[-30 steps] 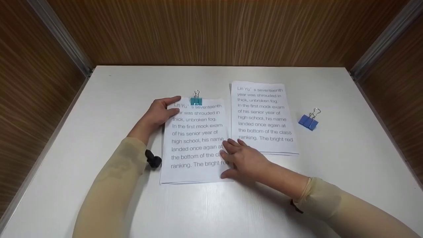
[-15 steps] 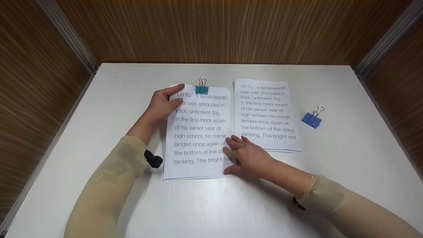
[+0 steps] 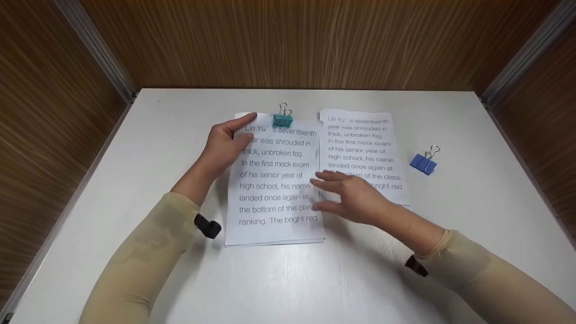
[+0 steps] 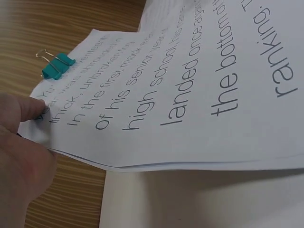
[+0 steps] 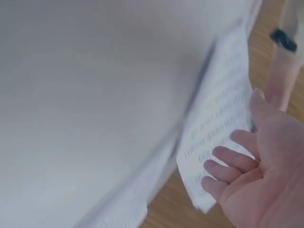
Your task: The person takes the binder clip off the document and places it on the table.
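My left hand (image 3: pixel 225 146) pinches the top left corner of a stack of printed sheets (image 3: pixel 279 231), its thumb lying on the top page. On that stack's top edge sits a teal binder clip (image 3: pixel 282 120) with its wire handles pointing up. In the left wrist view the stack's near edge (image 4: pixel 190 166) shows raised above the table. My right hand (image 3: pixel 357 198) has its fingers extended at the right edge of this stack, overlapping the lower part of a second printed stack (image 3: pixel 360 139). The right wrist view shows the right hand (image 5: pixel 266 171) with fingers spread and slightly bent, holding nothing.
A blue binder clip (image 3: pixel 423 163) lies to the right of the second stack. Everything rests on a white table (image 3: pixel 279 283), enclosed by wood-grain panels (image 3: pixel 297 45) at the back and sides.
The clipped stack has come up, its top end lifted by my left hand and shifted slightly right. My right hand has risen off that stack's lower right edge and moved a little up and right.
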A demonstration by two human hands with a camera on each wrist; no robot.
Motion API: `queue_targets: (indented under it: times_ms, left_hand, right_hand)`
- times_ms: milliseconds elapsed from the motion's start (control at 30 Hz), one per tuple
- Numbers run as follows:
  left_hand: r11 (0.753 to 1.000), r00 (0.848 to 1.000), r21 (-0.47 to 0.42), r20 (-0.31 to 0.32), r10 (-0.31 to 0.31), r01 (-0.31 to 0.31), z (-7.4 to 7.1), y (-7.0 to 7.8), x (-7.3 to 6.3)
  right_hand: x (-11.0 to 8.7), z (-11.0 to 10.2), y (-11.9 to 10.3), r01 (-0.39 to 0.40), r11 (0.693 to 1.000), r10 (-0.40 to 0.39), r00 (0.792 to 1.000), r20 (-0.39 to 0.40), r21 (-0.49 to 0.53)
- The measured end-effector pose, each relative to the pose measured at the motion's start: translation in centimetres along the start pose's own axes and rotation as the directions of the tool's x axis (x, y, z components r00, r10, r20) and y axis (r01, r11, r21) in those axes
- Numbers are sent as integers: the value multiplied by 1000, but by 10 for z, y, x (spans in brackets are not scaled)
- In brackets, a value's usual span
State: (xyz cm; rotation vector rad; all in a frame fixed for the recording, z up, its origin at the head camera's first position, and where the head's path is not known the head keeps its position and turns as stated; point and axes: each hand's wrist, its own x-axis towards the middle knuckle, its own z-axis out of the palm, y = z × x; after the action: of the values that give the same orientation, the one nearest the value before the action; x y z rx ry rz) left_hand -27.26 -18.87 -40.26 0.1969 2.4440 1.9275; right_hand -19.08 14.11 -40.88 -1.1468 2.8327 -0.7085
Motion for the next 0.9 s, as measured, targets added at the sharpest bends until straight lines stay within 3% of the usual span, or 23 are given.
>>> queue_targets:
  times_ms: [167, 300, 400, 533, 700, 900]
  left_hand:
    - [999, 999, -29, 8, 37, -37, 2, 6, -7]
    - [995, 996, -61, 40, 75, -73, 4, 10, -12]
    - [993, 994, -81, 59, 89, -85, 5, 13, -15]
    - [992, 993, -87, 61, 100, -94, 5, 16, -18]
    - [989, 991, -109, 72, 111, -102, 5, 17, -21]
    - [984, 987, -128, 94, 134, -121, 5, 20, -24]
  right_hand:
    - [14, -28, 6, 9, 997, 1, 989, -145, 72]
    - [24, -46, 9, -36, 989, 67, 973, -219, 144]
    - [34, -57, 9, -109, 968, 162, 959, -232, 226]
    - [54, -67, 12, -140, 923, 235, 943, -237, 358]
    - [76, -76, 16, -94, 889, 221, 945, -240, 449]
    - [93, -81, 20, -70, 864, 185, 965, -186, 498]
